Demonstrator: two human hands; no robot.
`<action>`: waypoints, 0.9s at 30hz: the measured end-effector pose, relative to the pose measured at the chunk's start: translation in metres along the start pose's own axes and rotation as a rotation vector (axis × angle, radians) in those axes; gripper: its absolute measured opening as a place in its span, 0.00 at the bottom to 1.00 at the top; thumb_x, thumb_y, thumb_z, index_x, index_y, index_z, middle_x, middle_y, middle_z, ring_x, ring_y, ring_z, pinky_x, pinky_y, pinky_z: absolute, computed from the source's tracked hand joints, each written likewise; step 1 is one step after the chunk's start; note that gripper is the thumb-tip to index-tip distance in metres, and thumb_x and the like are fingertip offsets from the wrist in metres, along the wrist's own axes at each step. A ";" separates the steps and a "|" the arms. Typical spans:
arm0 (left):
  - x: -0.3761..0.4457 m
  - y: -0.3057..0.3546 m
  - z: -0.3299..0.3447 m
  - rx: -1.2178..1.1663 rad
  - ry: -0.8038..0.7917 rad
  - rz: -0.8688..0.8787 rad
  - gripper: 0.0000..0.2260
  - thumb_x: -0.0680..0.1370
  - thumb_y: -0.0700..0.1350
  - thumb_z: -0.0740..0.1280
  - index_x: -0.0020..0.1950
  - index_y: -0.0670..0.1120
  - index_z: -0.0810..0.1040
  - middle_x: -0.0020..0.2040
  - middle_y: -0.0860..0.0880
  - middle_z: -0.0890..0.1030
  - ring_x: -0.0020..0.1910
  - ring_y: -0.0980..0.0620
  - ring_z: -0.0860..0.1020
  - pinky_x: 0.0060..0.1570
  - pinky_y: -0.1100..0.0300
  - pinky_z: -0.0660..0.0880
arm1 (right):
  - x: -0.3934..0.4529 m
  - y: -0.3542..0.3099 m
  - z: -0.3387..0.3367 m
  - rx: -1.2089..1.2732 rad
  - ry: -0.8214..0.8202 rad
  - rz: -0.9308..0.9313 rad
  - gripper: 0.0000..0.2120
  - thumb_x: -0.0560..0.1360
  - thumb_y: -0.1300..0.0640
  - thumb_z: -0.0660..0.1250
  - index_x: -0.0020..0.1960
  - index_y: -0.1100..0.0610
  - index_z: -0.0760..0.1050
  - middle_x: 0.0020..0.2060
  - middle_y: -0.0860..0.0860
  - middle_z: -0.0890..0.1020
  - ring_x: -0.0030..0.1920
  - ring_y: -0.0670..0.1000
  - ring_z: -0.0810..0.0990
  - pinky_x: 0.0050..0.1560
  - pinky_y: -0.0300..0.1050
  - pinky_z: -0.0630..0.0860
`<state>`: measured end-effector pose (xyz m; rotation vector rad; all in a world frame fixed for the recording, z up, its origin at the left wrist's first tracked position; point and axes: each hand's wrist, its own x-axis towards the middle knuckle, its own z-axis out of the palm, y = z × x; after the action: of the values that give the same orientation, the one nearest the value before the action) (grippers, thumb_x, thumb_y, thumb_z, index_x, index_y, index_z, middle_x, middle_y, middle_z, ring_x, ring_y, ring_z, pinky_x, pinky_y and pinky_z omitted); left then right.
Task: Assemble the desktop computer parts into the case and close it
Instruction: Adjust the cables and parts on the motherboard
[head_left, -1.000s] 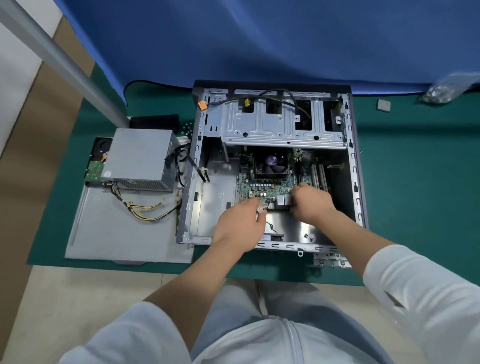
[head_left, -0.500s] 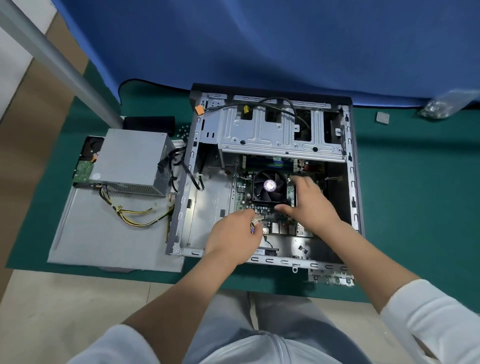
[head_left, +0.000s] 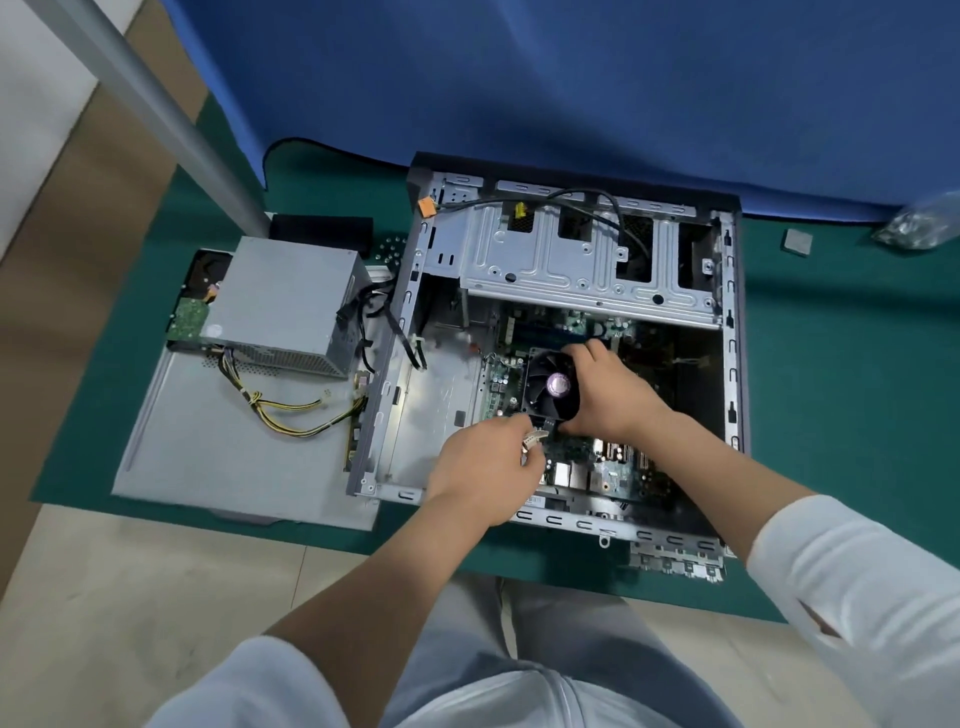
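- Nearest, the left hand reaches over the case's front edge, its grip curled round a small pale connector pinched at the fingertips, just in front of the fan.
- Just beyond, the right hand wraps the right side of the black cooler fan, thumb at its near edge and fingers over the far edge; the grip is closed on it.
- The fan sits on the motherboard, which lies flat inside the open case on the green bench.
- The step in hand looks like seating the cooler and plugging in its lead; the next move calls for steadying the fan while the connector is lined up with its header, which I cannot pick out.
- Left of the case, the power supply rests on the loose side panel, not yet installed.
- Farther back, the drive cage spans the case.
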<state>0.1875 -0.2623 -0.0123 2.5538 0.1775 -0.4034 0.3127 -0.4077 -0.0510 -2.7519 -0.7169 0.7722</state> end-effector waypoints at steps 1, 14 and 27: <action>0.000 0.000 0.000 0.002 -0.002 0.002 0.07 0.78 0.51 0.58 0.40 0.53 0.65 0.32 0.55 0.71 0.33 0.53 0.72 0.27 0.61 0.62 | -0.003 0.000 0.003 -0.005 -0.006 -0.004 0.46 0.62 0.48 0.78 0.72 0.56 0.57 0.64 0.53 0.65 0.64 0.56 0.67 0.54 0.52 0.74; 0.003 -0.032 -0.039 0.055 -0.027 0.228 0.16 0.81 0.54 0.55 0.64 0.51 0.74 0.60 0.54 0.78 0.58 0.56 0.75 0.64 0.61 0.67 | -0.012 0.007 -0.022 0.085 -0.251 -0.035 0.51 0.69 0.53 0.76 0.78 0.52 0.44 0.74 0.53 0.56 0.71 0.56 0.63 0.67 0.50 0.68; 0.026 -0.066 -0.066 0.677 -0.086 0.465 0.16 0.76 0.49 0.51 0.28 0.49 0.67 0.24 0.53 0.69 0.26 0.52 0.70 0.42 0.59 0.65 | -0.001 -0.021 0.000 -0.240 -0.146 -0.055 0.52 0.69 0.44 0.73 0.78 0.53 0.40 0.71 0.56 0.60 0.71 0.58 0.59 0.66 0.57 0.66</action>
<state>0.2150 -0.1698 -0.0001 3.0897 -0.6861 -0.4389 0.3041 -0.3902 -0.0438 -2.8925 -0.9693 0.9390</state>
